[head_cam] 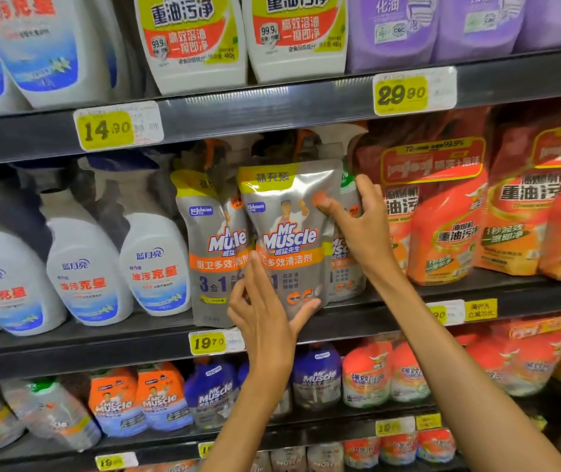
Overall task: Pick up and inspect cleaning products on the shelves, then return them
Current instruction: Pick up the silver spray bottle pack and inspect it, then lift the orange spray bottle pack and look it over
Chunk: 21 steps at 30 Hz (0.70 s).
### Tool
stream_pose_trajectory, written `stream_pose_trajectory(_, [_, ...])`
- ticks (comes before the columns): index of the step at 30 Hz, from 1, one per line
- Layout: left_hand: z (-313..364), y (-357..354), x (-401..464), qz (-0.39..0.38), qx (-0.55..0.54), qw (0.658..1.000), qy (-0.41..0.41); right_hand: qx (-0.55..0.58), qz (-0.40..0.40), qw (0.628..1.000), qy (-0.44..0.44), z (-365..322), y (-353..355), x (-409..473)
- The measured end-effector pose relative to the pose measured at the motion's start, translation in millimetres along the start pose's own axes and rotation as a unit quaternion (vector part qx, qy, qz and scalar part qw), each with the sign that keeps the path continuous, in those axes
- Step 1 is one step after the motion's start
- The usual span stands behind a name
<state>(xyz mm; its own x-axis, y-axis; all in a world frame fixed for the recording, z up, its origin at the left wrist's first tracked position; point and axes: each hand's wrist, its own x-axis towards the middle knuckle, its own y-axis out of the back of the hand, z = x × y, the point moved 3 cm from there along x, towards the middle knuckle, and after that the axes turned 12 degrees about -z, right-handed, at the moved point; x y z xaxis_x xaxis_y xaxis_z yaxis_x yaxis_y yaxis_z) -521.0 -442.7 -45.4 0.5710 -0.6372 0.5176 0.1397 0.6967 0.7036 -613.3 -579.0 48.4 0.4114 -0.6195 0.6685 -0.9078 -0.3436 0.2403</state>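
Tight middle shelf, little room around my pouch

Matching silver pouches [211,247] crowd its left and right; orange packs [442,233] block further right; the shelf edge [238,114] hangs close above.

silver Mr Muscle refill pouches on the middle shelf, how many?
3. One pouch stands left on the shelf; the front pouch is held by the left hand and right hand; a third pouch sits partly hidden behind it. More may stand behind.
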Motion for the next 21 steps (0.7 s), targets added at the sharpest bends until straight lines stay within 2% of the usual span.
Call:
stream_pose_trajectory(4, [5.5, 1.5, -1.4, 0.018, 0.031, 0.999, 0.022, -0.028, -0.007, 1.000, -0.008, 1.6, -2.7, -2.5])
stream_pose_trajectory(10, [10.1, -1.0, -4.9, 0.015, 0.013, 0.998, 0.055, -0.022, -0.013, 1.000, -0.016, 7.4, -11.0, -43.6])
stream_pose_trajectory(14, [12.5, -3.3, -2.9, 0.012, 0.013, 0.997, 0.071, -0.115, 0.006, 0.993, -0.017, 9.5, -8.1, -44.5])
stream_pose_trajectory(21, [18.2, -7.8, 2.4, 0.033, 0.039, 0.996, 0.074, -0.151, -0.047, 0.987, -0.038, 13.1, -14.0, -32.6])
